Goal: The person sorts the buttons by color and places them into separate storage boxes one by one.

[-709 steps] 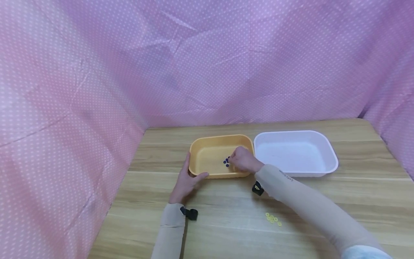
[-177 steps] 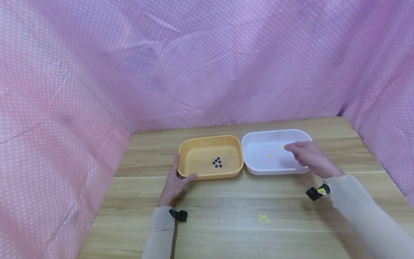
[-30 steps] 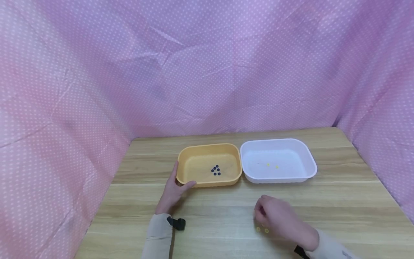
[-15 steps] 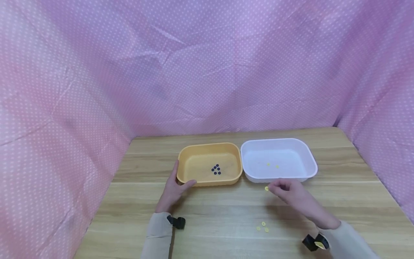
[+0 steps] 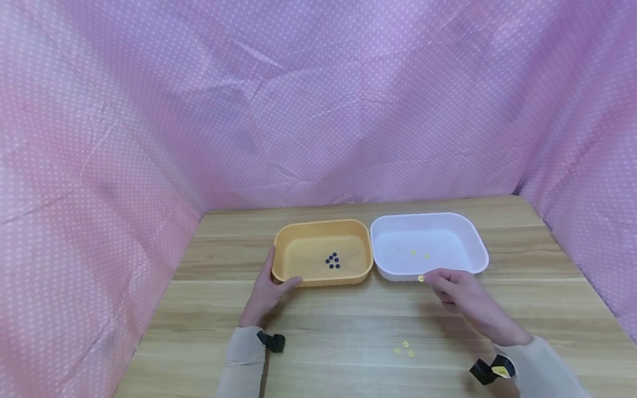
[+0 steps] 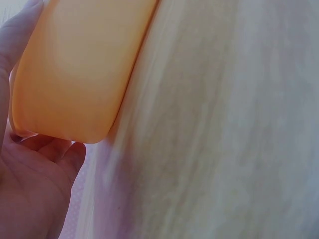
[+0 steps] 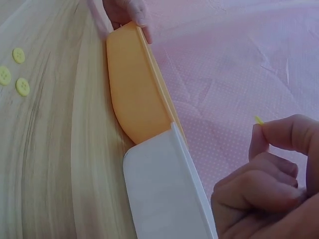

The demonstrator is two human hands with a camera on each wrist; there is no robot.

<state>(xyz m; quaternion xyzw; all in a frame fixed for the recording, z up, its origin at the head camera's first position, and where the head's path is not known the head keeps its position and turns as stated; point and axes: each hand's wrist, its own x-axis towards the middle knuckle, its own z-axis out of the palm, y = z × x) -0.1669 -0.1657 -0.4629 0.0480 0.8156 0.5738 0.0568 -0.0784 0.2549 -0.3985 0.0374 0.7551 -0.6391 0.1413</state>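
Observation:
My right hand (image 5: 455,293) pinches a yellow button (image 5: 421,278) between thumb and index finger, in front of the near rim of the white plastic tub (image 5: 478,251). The right wrist view shows that button (image 7: 258,120) edge-on at the fingertips, with the other fingers curled below. Two yellow buttons (image 5: 427,256) lie inside the white tub. My left hand (image 5: 265,293) grips the near left corner of the orange plastic tub (image 5: 298,237), thumb along the front and fingers round the left side. Several dark blue buttons (image 5: 336,260) lie together in the orange tub.
Three yellow buttons (image 5: 405,344) with holes lie on the wooden table (image 5: 323,354), nearer to me than the tubs. Both tubs stand side by side, touching. A pink dotted cloth (image 5: 318,110) hangs behind the table and along its sides.
My right hand has lifted a yellow button from the group on the table and moved it forward to the white tub. The left hand stays at the orange tub.

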